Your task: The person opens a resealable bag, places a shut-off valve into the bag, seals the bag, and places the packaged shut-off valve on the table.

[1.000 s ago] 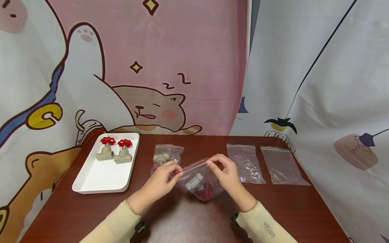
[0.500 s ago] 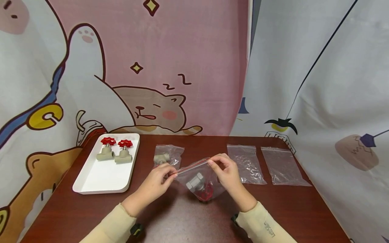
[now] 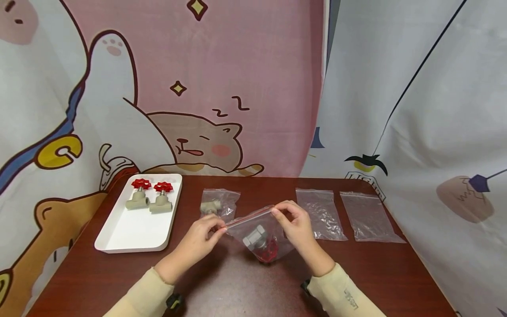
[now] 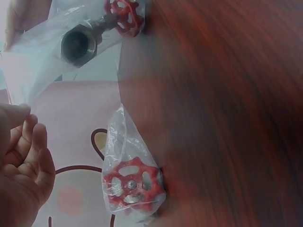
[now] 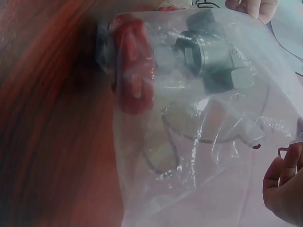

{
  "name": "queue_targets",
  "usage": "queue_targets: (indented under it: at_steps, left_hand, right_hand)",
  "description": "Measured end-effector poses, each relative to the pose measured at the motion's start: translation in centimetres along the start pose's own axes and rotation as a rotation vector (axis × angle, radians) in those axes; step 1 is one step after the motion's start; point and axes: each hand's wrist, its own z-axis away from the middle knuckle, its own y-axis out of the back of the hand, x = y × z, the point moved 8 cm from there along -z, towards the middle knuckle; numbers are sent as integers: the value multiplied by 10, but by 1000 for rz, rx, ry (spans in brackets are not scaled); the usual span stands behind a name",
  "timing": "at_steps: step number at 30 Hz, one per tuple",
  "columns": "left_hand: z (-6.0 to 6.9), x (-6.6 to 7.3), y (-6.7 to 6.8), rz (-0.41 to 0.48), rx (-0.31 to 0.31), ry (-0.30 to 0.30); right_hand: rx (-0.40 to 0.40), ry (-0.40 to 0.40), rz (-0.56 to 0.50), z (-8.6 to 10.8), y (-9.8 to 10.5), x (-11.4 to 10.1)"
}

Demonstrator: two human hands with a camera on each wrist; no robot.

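In the head view, my left hand [image 3: 195, 240] pinches the left end of a clear zip bag's [image 3: 242, 223] red-lined top edge. My right hand [image 3: 296, 225] pinches the other end of that edge between thumb and fingers. The edge is stretched, slanting up to the right. Inside lies a grey metal valve [image 3: 255, 237] with its red handwheel [image 3: 267, 251] lowest, near the table. In the right wrist view the handwheel [image 5: 134, 64] is at the left inside the bag. Behind my left hand lies another bag [image 3: 226, 204] holding a beige valve [image 3: 210, 206], partly hidden in the head view.
A white tray [image 3: 132, 231] at the left holds two beige valves [image 3: 160, 203] with red handwheels. Two flat zip bags [image 3: 321, 213] lie at the right of the brown table [image 3: 253, 290]. Printed cloth [image 3: 253, 88] hangs behind the table.
My left hand has slid left and slightly down along the bag's top edge, and more of that edge shows. My right hand and the bagged metal valve have stayed nearly still.
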Motion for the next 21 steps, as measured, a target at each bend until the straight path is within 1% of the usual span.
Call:
queue_targets:
  at_steps: [3,6,10,13,15,17,19,21]
  left_hand:
    - [1,-2,1,6,10,11]
    - [2,-5,1,3,12,33]
    - [2,-8,3,5,-15,71]
    - [4,-14,9,-4,-35,114]
    - [6,-22,16,-29,-36,154]
    - [10,-33,27,-73,-30,208]
    - [16,-46,40,-116,-18,267]
    - [22,-59,55,-165,9,309]
  right_hand:
    - [-30,-11,-28,0,-3,0]
    - [-51,-21,-33,1,-6,0]
    - [-60,-5,-20,1,-9,-3]
    - [-62,22,-25,1,-11,-6]
    - [-62,28,-34,1,-11,-6]
    - [-59,27,-42,1,-11,-5]
    - [-53,18,-44,1,-11,-4]
    - [-46,15,-44,1,-10,-2]
